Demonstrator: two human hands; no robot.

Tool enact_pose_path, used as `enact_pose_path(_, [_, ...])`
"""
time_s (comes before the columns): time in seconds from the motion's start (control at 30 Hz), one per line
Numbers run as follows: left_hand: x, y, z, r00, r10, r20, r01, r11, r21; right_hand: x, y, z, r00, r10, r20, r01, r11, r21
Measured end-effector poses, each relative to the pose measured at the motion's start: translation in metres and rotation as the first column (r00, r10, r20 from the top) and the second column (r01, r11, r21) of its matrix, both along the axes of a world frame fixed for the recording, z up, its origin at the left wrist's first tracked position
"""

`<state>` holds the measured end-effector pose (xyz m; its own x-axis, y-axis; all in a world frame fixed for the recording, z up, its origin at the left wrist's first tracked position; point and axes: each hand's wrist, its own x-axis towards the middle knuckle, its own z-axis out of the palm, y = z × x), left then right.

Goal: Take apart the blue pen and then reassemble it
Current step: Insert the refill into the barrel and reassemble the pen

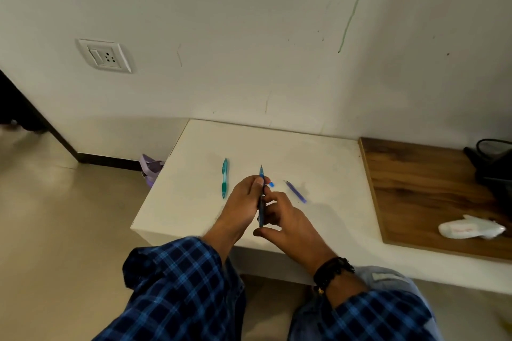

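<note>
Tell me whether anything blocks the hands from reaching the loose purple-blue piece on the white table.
Nothing visible does. Both the left hand and the right hand hold the blue pen over the white table. The purple-blue piece lies just right of them, bare tabletop between. The teal pen lies on the opposite side.

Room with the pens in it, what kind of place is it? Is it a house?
Probably an ordinary room indoors, maybe in a home or hostel, though I can't be sure. There is a painted wall with a wall socket, a low white table beside a wooden ledge, and a tiled floor.
</note>
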<state>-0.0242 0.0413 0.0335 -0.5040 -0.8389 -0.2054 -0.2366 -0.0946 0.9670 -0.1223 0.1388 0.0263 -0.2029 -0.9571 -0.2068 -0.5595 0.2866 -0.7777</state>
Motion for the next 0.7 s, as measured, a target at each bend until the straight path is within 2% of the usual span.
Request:
enact_pose_path(0.1, [0.001, -0.001, -0.003, 0.996, 0.060, -0.062, -0.058, 0.997, 0.046, 0.002, 0.001, 0.000, 0.952, -0.112, 0.284, 0.093, 0.992, 0.080])
enact_pose_path(0.2, [-0.001, -0.004, -0.002, 0.975, 0.165, -0.152, -0.132, 0.970, 0.203, 0.003, 0.001, 0.002, 0.789, -0.228, 0.570, 0.236, 0.970, 0.060])
enact_pose_path(0.27, [-0.003, -0.006, 0.001, 0.927, 0.284, -0.245, -0.174, 0.904, 0.391, 0.000, 0.001, 0.006, 0.607, -0.295, 0.738, 0.392, 0.919, 0.044])
enact_pose_path(0.33, [-0.005, -0.005, 0.004, 0.886, 0.350, -0.303, -0.156, 0.842, 0.517, -0.006, 0.000, 0.011, 0.337, -0.269, 0.902, 0.499, 0.864, 0.071])
enact_pose_path(0.4, [-0.007, 0.000, 0.006, 0.862, 0.378, -0.339, -0.122, 0.803, 0.584, -0.010, 0.000, 0.015, 0.080, -0.188, 0.979, 0.521, 0.845, 0.120])
enact_pose_path(0.43, [-0.007, 0.003, 0.007, 0.851, 0.385, -0.358, -0.102, 0.789, 0.606, -0.012, -0.001, 0.016, -0.010, -0.146, 0.989, 0.509, 0.851, 0.131])
enact_pose_path(0.5, [-0.009, 0.010, 0.009, 0.837, 0.383, -0.390, -0.054, 0.768, 0.639, -0.012, -0.003, 0.016, -0.084, -0.082, 0.993, 0.467, 0.877, 0.112])
enact_pose_path(0.6, [-0.012, 0.016, 0.010, 0.840, 0.365, -0.402, -0.015, 0.755, 0.656, -0.009, -0.008, 0.015, -0.105, -0.047, 0.993, 0.446, 0.891, 0.090])
enact_pose_path(0.7, [-0.017, 0.019, 0.011, 0.842, 0.325, -0.431, 0.018, 0.781, 0.624, -0.010, -0.010, 0.014, -0.124, -0.039, 0.991, 0.514, 0.852, 0.098])
